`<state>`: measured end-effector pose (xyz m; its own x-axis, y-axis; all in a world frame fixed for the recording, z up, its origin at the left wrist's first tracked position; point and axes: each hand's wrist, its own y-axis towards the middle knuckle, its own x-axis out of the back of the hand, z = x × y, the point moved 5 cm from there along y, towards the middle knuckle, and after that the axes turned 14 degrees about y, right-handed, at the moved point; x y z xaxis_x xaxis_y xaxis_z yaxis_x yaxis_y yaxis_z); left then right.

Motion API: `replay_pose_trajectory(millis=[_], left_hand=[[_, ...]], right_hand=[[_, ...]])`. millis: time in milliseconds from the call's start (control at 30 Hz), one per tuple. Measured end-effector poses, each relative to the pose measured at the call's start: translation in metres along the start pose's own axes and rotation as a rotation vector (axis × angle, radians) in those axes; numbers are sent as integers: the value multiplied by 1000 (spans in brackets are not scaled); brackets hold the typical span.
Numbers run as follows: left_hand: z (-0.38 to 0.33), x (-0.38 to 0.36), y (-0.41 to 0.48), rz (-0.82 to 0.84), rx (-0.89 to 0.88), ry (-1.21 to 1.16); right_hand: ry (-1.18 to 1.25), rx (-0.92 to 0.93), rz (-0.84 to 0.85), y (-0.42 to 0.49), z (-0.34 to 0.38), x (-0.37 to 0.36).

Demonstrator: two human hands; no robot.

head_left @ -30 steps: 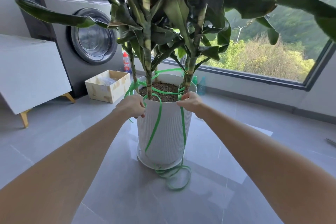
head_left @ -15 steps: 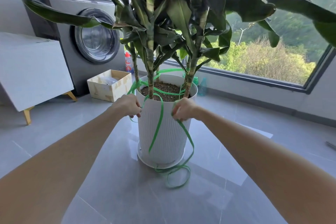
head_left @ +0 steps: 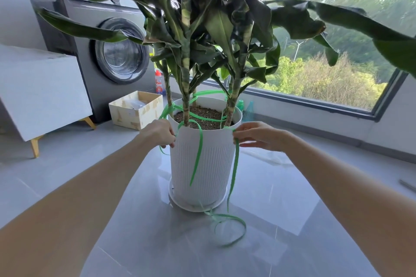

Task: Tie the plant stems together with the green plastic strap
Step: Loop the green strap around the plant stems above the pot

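Green flat plastic strap, looped round striped plant stems above the white ribbed pot, is pinched at either rim side by left hand and right hand; judged light, springy, slick, best gripped close to stems

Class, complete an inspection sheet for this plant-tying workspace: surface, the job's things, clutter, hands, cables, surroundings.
Surface: grey tiled floor, glossy.
Job's things: green plastic strap looped round the plant stems above the soil in the white ribbed pot; two strands hang down the pot's front and the longer one coils on the floor.
Clutter: open cardboard box; red-capped bottle behind it.
Hands: left hand grips the strap at the pot's left; right hand pinches it at the rim's right.
Cables: nothing seen.
Surroundings: washing machine, white cabinet, window.
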<state>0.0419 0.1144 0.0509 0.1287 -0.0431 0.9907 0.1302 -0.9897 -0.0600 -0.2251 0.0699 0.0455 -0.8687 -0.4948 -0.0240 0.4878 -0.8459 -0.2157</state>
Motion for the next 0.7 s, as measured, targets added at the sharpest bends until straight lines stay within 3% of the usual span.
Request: replay_pose_trajectory(millis=[167,333,533,700], left_hand=[[-3,-2,2,2,-15,20],[-7,-2,5,-2,-29,15],[-2,-5,9,7,-22,-5],[5,-5,11,3,1,-43]], right_hand=[[330,168,-78,2,10,0],[414,226,-62,9,23,-10],[259,196,-66,14,26,-13],[101,95,82,8,24,-17]])
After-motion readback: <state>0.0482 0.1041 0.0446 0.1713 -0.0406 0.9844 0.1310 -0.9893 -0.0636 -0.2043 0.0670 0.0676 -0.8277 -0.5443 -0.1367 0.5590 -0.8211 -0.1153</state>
